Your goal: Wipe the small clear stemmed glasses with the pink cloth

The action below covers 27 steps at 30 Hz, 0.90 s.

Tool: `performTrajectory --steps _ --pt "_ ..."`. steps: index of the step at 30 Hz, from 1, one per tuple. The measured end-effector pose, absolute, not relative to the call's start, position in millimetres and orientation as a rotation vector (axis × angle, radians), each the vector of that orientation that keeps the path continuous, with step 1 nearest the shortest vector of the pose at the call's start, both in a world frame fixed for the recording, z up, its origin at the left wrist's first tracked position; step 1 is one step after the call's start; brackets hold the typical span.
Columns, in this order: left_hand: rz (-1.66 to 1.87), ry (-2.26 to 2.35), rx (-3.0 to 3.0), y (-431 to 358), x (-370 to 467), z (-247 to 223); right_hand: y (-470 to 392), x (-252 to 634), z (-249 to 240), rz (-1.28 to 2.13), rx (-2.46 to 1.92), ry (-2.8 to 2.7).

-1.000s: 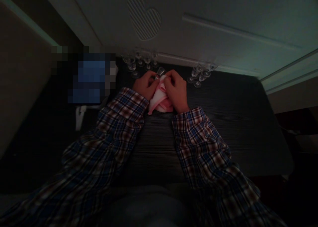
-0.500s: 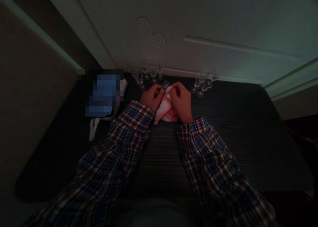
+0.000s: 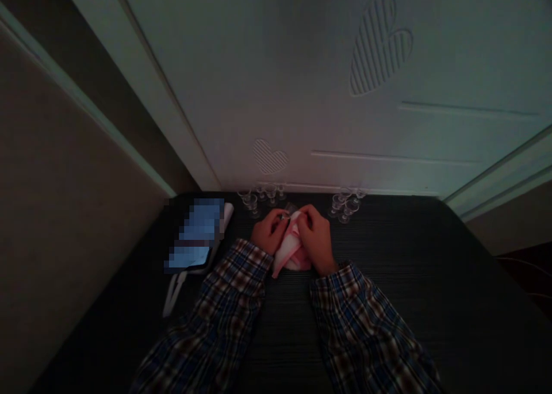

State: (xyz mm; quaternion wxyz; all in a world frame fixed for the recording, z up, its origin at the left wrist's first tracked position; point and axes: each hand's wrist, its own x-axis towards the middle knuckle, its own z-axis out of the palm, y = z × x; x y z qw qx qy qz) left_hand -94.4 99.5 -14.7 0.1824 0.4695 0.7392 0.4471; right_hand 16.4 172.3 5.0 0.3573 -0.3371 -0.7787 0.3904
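Between my hands, near the back of the dark table [image 3: 388, 290], is a small clear stemmed glass [image 3: 290, 210], tipped over and partly covered by fingers. My left hand [image 3: 268, 233] is closed on this glass from the left side. A pink and white cloth [image 3: 288, 255] hangs down from my right hand [image 3: 318, 240], whose thumb and fingers pinch it against the glass. The cloth's lower edge reaches the tabletop. How much of the glass the cloth covers is hidden by my fingers.
Several small stemmed glasses [image 3: 251, 204] stand behind my left hand, and another group of glasses [image 3: 348, 211] stands beyond my right. A phone with a blurred screen [image 3: 196, 233] and a white strap [image 3: 173, 295] lies at left. A white panel [image 3: 293, 95] with hearts rises behind.
The view has tipped upward, so the table and hands sit lower and more of the panel shows. Both hands keep their hold on glass and cloth, with little visible shift.
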Motion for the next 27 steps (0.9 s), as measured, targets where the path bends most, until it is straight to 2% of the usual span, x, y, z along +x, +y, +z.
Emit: performTrajectory --steps 14,27 --pt "1.135 2.185 1.329 100.1 -93.0 -18.2 171.6 15.3 2.1 1.022 -0.875 -1.999" --pt "1.351 2.086 1.371 97.0 -92.0 -17.5 171.7 16.9 -0.4 1.013 -0.893 -1.998"
